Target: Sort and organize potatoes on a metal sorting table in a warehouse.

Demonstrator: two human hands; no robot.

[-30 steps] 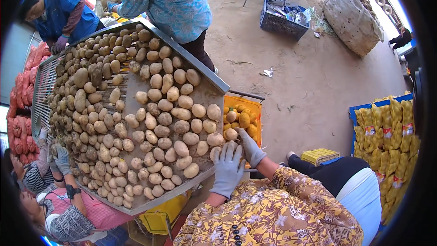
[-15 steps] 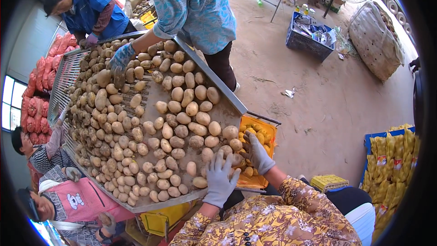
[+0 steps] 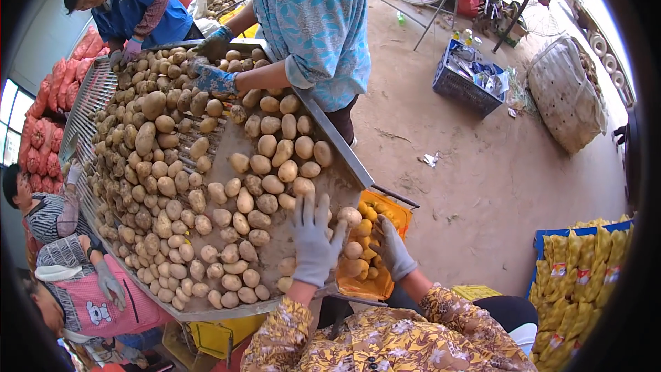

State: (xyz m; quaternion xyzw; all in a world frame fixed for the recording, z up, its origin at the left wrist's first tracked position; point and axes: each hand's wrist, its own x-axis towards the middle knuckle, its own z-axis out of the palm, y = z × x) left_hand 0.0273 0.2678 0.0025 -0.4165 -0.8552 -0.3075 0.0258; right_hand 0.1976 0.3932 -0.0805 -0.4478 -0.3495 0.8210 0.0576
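Note:
My left hand point(image 3: 315, 241), in a grey glove, lies over the potatoes near the metal sorting table's point(image 3: 337, 139) outlet, fingers spread. It holds nothing that I can see, though its palm is hidden. At the outlet a potato point(image 3: 350, 216) sits just right of its fingers, and another potato point(image 3: 353, 250) is a little lower. My right hand point(image 3: 394, 249), also gloved, is at the right side of an orange mesh bag point(image 3: 372, 291) hanging below the outlet. Its fingers are apart and curved toward the potatoes in the bag.
Across the table a person in a blue patterned shirt point(image 3: 313, 21) handles potatoes with both hands. Other people stand along the far and left sides. Right of me are a yellow crate point(image 3: 475, 292) and filled yellow mesh bags point(image 3: 571, 269). A blue crate point(image 3: 468, 83) stands on the floor.
Potatoes by the outlet have gone down toward the bag, and my left hand has shifted farther over the table. The person in the patterned shirt now has both hands visible on the potatoes.

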